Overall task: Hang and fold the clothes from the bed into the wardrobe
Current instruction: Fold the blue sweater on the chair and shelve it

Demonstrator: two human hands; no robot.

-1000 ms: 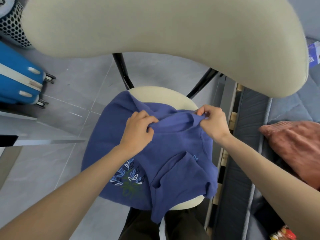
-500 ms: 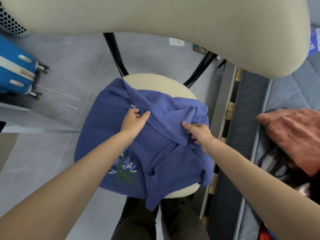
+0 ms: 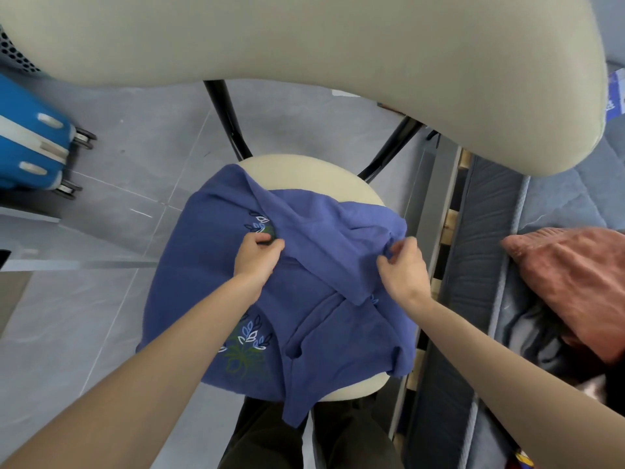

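Observation:
A blue garment with a leaf print lies half folded over the cream round chair seat. One flap is turned over its middle and a sleeve hangs off the near edge. My left hand grips the cloth at the flap's left edge, fingers curled into the fabric. My right hand pinches the flap's right corner near the seat's right side.
The chair's cream backrest fills the top of the view on black struts. A blue suitcase stands on the grey tiled floor at left. At right is the bed with a rust-pink garment on it.
The upper flap has been laid down over the garment's middle. My left hand has curled onto the cloth, and my right hand has moved right to pinch the flap's corner.

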